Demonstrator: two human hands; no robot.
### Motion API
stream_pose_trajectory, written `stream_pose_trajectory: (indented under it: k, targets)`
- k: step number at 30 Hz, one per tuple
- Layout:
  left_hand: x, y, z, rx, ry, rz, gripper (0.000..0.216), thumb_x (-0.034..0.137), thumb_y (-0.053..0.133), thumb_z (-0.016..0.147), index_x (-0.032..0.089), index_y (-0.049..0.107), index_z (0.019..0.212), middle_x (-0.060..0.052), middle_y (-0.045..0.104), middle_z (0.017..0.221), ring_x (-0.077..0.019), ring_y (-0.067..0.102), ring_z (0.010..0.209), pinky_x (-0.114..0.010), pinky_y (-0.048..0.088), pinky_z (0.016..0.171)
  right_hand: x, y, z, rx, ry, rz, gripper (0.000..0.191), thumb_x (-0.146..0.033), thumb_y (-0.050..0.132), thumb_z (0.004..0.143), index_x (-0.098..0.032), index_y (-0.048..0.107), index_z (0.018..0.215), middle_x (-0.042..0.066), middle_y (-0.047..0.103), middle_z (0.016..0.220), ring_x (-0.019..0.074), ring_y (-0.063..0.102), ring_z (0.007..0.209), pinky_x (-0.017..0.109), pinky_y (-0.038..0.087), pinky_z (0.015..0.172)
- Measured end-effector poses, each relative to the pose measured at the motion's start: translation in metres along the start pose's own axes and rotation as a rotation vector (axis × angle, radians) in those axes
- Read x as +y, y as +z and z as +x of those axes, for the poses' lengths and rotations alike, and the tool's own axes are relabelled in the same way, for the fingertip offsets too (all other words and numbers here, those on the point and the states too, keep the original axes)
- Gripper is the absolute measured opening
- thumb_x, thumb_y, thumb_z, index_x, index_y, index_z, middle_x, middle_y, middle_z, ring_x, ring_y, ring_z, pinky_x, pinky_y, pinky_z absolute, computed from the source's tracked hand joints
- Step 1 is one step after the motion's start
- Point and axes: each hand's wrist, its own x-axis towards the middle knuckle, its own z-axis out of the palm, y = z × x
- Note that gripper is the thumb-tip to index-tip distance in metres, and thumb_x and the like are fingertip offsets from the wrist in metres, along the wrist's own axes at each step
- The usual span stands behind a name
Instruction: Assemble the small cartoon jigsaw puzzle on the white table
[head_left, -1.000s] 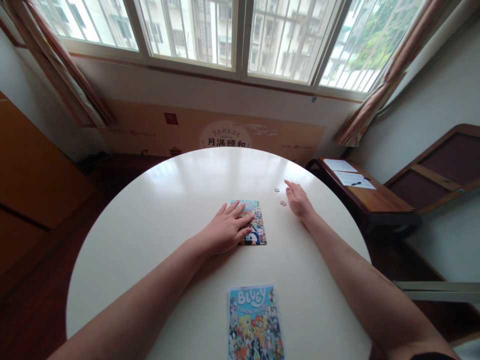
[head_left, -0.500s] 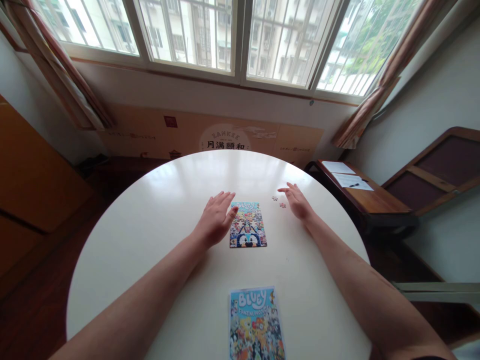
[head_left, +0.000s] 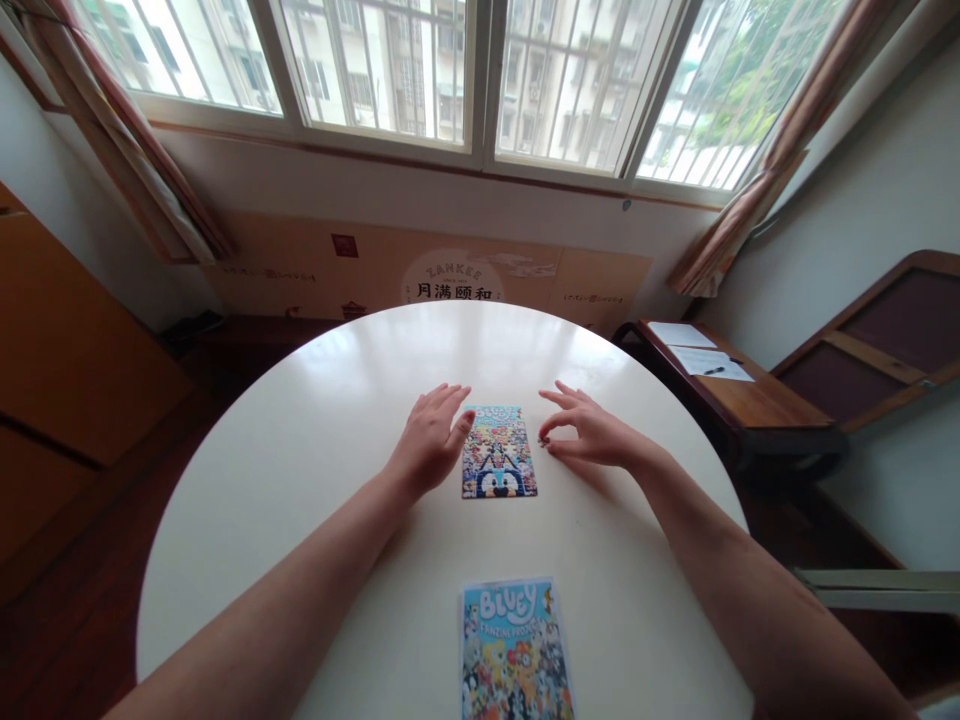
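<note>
A small, colourful jigsaw puzzle (head_left: 499, 452) lies flat in the middle of the round white table (head_left: 315, 450). My left hand (head_left: 429, 440) rests on the table against the puzzle's left edge, fingers stretched out and holding nothing. My right hand (head_left: 592, 436) is at the puzzle's right edge. Its thumb and forefinger are pinched on a tiny puzzle piece (head_left: 541, 441), and the other fingers are spread. A printed Bluey picture sheet (head_left: 514, 650) lies near the table's front edge, close to me.
To the right, a low wooden side table (head_left: 750, 400) holds papers (head_left: 701, 362) and a pen. Beyond it is a dark wooden frame (head_left: 885, 340). A printed cardboard panel (head_left: 450, 275) lines the wall under the window, with curtains on both sides.
My left hand slid off the puzzle to its left edge. My right hand left the loose pieces at the right, came in to the puzzle's right edge, and now pinches a piece.
</note>
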Motion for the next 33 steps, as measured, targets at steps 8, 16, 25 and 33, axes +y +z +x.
stream_pose_trajectory:
  k: [8,16,25,33]
  targets:
    - [0.002,0.000,0.000,0.082,0.052,-0.021,0.045,0.043,0.037,0.104,0.017,0.061,0.133,-0.012,0.063,0.137,-0.0293,0.050,0.135,-0.057,0.041,0.113,-0.012,-0.005,-0.004,-0.065,-0.074,0.042,0.009,-0.026,0.077,0.079,-0.026,0.074,0.088,0.004,0.047,0.156,0.0356,0.022,0.153,0.061,0.023,0.120]
    - [0.005,-0.002,0.000,0.142,0.105,0.041,0.027,0.030,0.054,0.097,0.019,0.069,0.116,-0.014,0.063,0.133,-0.0312,0.054,0.130,-0.056,0.047,0.108,-0.027,-0.008,-0.003,-0.089,-0.119,0.344,0.004,-0.020,0.071,0.082,-0.021,0.075,0.084,0.002,0.074,0.081,0.0176,0.069,0.079,0.037,0.054,0.085]
    - [0.025,-0.009,-0.006,0.123,0.406,-0.130,0.014,0.023,0.067,0.092,0.022,0.074,0.103,-0.009,0.072,0.113,-0.0241,0.065,0.103,-0.045,0.059,0.088,-0.057,0.022,0.007,0.114,0.157,1.065,0.030,-0.024,0.079,0.074,-0.019,0.075,0.103,0.006,0.077,0.089,0.0191,0.072,0.081,0.029,0.058,0.063]
    - [0.031,-0.012,-0.006,0.115,0.528,-0.118,0.016,0.023,0.067,0.093,0.022,0.072,0.109,-0.008,0.073,0.109,-0.0216,0.065,0.099,-0.038,0.059,0.081,-0.063,0.022,0.007,0.004,0.344,1.242,0.044,-0.035,0.090,0.069,-0.017,0.072,0.105,0.006,0.075,0.080,0.0192,0.073,0.077,0.032,0.063,0.066]
